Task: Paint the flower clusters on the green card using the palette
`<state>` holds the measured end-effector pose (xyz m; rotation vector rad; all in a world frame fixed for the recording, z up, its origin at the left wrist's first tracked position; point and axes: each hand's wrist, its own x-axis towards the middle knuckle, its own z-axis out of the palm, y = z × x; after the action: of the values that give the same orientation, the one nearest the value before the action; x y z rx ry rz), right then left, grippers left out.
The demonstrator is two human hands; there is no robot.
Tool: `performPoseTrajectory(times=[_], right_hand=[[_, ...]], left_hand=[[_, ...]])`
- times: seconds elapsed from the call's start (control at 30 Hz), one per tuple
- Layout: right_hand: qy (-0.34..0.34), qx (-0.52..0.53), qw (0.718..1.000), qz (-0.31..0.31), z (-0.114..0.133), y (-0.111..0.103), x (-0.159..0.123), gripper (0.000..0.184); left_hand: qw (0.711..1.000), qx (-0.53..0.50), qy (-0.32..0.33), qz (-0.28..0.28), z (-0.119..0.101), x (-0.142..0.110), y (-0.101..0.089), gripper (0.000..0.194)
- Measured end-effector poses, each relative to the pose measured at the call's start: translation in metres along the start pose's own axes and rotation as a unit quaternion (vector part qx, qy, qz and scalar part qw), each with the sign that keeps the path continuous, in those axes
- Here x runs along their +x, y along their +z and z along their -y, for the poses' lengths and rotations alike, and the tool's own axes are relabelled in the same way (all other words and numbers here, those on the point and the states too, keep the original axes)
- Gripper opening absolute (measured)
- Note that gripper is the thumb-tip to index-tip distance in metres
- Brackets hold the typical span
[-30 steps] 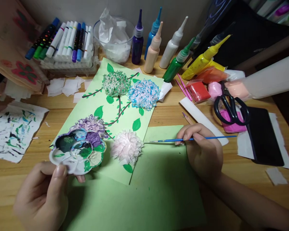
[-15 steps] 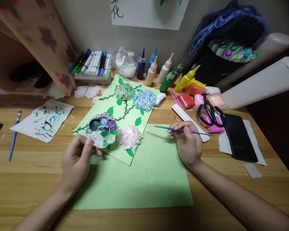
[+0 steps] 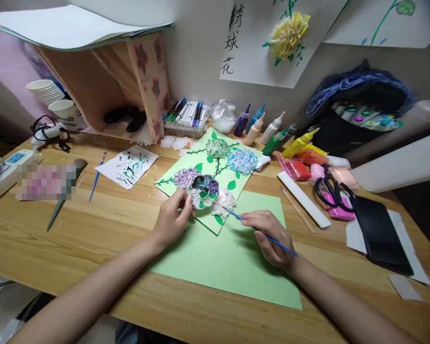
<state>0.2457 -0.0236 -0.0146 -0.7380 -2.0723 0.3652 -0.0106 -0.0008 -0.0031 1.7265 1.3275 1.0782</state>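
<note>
Presently, the left hand (image 3: 172, 214) pinches the paint palette (image 3: 195, 199) over the flower card (image 3: 189, 161). The right hand (image 3: 272, 236) holds the blue brush (image 3: 236, 216), its tip near the palette's edge, above this card. Loading paint seems in progress; the next move needs gentle, steady contact.

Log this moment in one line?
left hand: holds paint palette | right hand: holds blue paintbrush, tip at palette

Soft, rather dim light from out of view spreads over the wooden table (image 3: 57, 253), casting a blurry shadow on the green paper (image 3: 215, 260) beside the right hand (image 3: 274, 239), while the right edge sinks dark, the margins stretch and soften, and blocky pixelation masks a patch at left
</note>
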Motion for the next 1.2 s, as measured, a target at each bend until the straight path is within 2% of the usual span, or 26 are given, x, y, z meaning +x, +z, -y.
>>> performPoseTrajectory(times=[0.27,0.37,0.47,0.57,0.67,0.8,0.9,1.07,1.13,1.2], right_hand=[[-0.014,-0.008,0.999,0.029,0.0,0.004,0.001,0.026],[-0.015,0.005,1.0,0.015,0.0,0.003,0.001,0.027],[0.015,0.024,1.0,-0.005,-0.001,0.001,0.0,0.027],[0.076,0.058,0.995,-0.004,-0.004,0.0,-0.002,0.026],[0.152,0.103,0.983,-0.014,-0.007,0.001,-0.004,0.026],[0.228,0.17,0.956,-0.068,-0.01,0.001,-0.003,0.026],[0.254,0.201,0.941,-0.098,-0.01,0.001,-0.001,0.026],[0.271,0.215,0.934,-0.091,-0.009,0.001,-0.002,0.028],[0.286,0.236,0.919,-0.135,-0.011,0.0,-0.002,0.027],[0.313,0.263,0.891,-0.2,-0.017,-0.002,-0.001,0.028]], left_hand=[[1.0,-0.009,-0.005,0.0,0.001,0.0,0.002,0.023],[1.0,-0.013,-0.009,0.002,0.001,0.001,0.002,0.023],[1.0,-0.022,-0.013,0.0,0.001,0.001,0.002,0.024],[1.0,-0.025,-0.018,-0.004,0.0,0.002,0.002,0.024],[1.0,-0.021,-0.018,-0.005,-0.001,0.001,0.002,0.023],[1.0,-0.022,-0.022,-0.006,-0.002,0.002,0.002,0.023],[0.999,-0.025,-0.024,-0.006,-0.002,0.001,0.003,0.023],[1.0,-0.009,-0.018,-0.005,0.0,0.001,0.002,0.023],[1.0,-0.007,-0.014,-0.008,0.001,0.002,0.0,0.023],[1.0,-0.006,-0.014,-0.015,0.001,0.002,-0.002,0.023]])
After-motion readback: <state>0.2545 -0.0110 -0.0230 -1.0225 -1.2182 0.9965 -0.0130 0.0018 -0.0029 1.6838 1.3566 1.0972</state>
